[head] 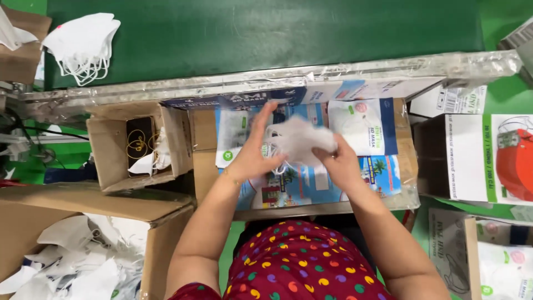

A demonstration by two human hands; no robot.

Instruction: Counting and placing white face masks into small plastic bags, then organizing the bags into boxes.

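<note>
Two hands' fingers [266, 119] pinch the white masks [300, 139] between them.

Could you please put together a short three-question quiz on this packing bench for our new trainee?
1. True or false: the left hand and right hand both hold the white masks.
2. Where is the other pile of white masks? A) on the green belt, far left B) in the small open carton C) on the person's lap
3. What lies flat on the bench under the hands?

Key
1. True; both have a grip on the one bundle.
2. A, on the green belt.
3. Printed mask pouches, blue and white.
</note>
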